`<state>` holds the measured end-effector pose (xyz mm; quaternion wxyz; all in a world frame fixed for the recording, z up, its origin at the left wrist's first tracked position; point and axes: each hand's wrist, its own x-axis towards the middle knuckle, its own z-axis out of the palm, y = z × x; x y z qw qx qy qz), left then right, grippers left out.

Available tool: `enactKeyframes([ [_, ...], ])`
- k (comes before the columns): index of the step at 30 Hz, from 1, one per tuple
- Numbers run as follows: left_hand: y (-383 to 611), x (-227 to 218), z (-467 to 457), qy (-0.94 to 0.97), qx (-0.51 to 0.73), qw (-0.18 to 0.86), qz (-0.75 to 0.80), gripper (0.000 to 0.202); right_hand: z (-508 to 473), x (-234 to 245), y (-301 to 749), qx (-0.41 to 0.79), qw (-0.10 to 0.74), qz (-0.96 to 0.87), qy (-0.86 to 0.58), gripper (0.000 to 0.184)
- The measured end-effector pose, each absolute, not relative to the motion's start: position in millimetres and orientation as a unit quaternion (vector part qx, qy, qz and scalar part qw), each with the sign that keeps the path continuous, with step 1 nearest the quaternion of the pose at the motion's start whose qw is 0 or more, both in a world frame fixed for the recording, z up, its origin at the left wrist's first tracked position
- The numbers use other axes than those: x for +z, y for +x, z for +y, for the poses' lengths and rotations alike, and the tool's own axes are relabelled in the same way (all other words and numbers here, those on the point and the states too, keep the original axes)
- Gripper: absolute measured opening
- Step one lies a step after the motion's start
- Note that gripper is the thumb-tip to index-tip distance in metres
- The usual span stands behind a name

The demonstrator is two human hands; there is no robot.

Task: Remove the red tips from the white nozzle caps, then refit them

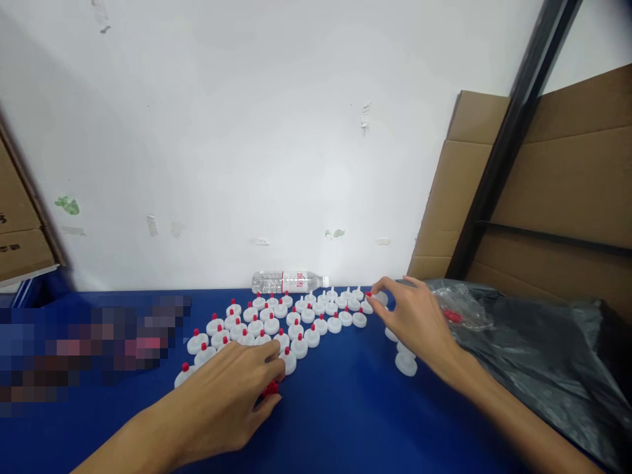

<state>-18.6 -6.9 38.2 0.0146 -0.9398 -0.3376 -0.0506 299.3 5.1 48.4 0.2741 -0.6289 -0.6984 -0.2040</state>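
Several white caps with red tips [271, 324] stand in rows on the blue table [340, 408]. My left hand [232, 395] rests at the near end of the rows, fingers curled over small red pieces [270, 388]. My right hand [415, 319] reaches to the far right end of the rows and pinches a white cap [379, 297] between thumb and fingers. Two or three plain white caps [405, 362] lie under my right wrist.
A clear water bottle [289, 282] lies on its side against the white wall. A dark plastic bag [533, 349] holding red pieces lies at the right, with cardboard [557, 191] and a black frame behind. A blurred patch covers the table's left.
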Motion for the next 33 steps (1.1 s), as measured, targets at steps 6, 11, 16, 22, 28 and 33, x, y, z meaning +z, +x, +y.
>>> enactKeyframes([
  [6,-20,28,-4,-0.943,-0.047,0.019,-0.33,0.01,19,43,314,-0.15,0.205,-0.693,-0.675,0.016],
  [11,-18,24,-4,-0.945,-0.043,0.031,-0.322,0.012,29,33,323,-0.106,0.17,-0.688,-0.697,0.016],
  [16,-16,29,-7,-0.948,-0.041,0.019,-0.315,0.012,33,28,322,-0.079,0.13,-0.689,-0.709,0.018],
  [22,-14,31,-6,-0.949,-0.067,0.02,-0.308,0.015,22,44,325,-0.092,0.094,-0.669,-0.732,0.024],
  [28,-13,31,-6,-0.951,-0.106,0.038,-0.287,0.019,10,41,322,-0.105,0.024,-0.655,-0.748,0.022],
  [33,-14,27,-6,-0.953,-0.111,0.066,-0.276,0.017,9,35,312,-0.091,0.023,-0.684,-0.723,0.016],
])
